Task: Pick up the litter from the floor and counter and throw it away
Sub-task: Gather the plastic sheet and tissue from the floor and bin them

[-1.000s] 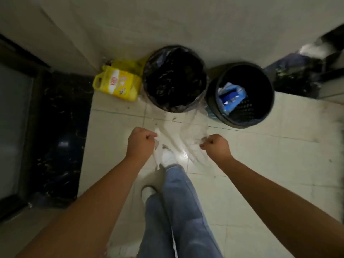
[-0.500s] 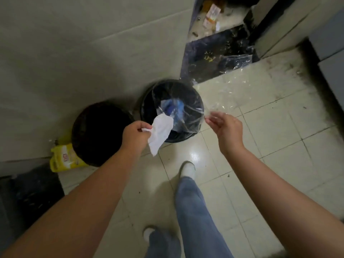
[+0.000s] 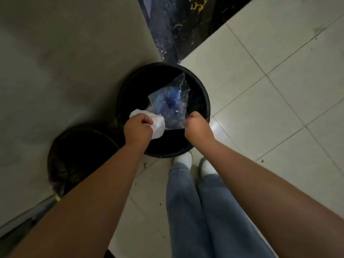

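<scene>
The pale tiled floor (image 3: 270, 112) carries a black bin (image 3: 202, 97) directly beneath both hands, a second dark bin (image 3: 78, 155) left of the left hand (image 3: 137, 130), and white shoes (image 3: 183, 159) nearer.

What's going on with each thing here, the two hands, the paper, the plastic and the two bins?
Left hand: closed in a grip on the white tissue, over the bin.
White tissue: crumpled, held, not yet dropped.
Right hand: closed on the edge of the clear plastic sheet.
Clear plastic sheet: crumpled, hanging into the bin.
Black bin: open, upright, blue litter inside.
Second bin: open, upright, contents too dark to tell.
</scene>
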A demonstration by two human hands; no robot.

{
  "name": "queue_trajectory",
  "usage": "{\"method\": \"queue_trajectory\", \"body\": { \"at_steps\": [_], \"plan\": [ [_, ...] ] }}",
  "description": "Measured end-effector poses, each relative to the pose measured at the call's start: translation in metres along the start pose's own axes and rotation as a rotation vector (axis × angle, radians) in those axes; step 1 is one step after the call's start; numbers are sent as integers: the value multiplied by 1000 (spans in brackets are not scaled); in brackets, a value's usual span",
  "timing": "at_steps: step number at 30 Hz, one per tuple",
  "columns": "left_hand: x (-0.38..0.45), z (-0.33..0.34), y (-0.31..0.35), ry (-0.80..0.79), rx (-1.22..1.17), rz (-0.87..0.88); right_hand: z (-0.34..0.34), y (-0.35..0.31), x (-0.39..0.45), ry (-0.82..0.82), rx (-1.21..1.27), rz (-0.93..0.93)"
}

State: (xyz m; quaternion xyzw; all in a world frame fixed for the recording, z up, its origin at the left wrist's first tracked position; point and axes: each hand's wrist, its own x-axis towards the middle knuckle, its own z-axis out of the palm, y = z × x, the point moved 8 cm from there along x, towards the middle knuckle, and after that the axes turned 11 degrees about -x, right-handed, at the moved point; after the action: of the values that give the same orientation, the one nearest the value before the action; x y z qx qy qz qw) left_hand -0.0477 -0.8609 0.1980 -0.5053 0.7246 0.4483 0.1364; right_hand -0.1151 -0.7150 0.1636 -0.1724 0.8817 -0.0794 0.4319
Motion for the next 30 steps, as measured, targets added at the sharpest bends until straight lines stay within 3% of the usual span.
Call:
{"method": "queue_trajectory", "body": {
  "at_steps": [5,9,13,15,24,27,30],
  "plan": [
    [80,39,-27,-12,259,168,68,-11,89,-135,-467,-133],
    [128,82,-70,-187,562,162,119,2,148,-260,-736,-95],
    [128,119,-114,-501,1001,73,136,19,152,-392,-772,-34],
    [119,115,-114,-523,1046,12,124,18,140,-392,-699,11],
    [32,35,46,-344,1143,256,-36,7,8,-13,-161,92],
    [-8,19,128,-288,1166,452,-98,18,-45,55,-146,96],
    [-58,16,206,-254,1151,638,-166,46,-97,159,-313,165]
  ]
}}
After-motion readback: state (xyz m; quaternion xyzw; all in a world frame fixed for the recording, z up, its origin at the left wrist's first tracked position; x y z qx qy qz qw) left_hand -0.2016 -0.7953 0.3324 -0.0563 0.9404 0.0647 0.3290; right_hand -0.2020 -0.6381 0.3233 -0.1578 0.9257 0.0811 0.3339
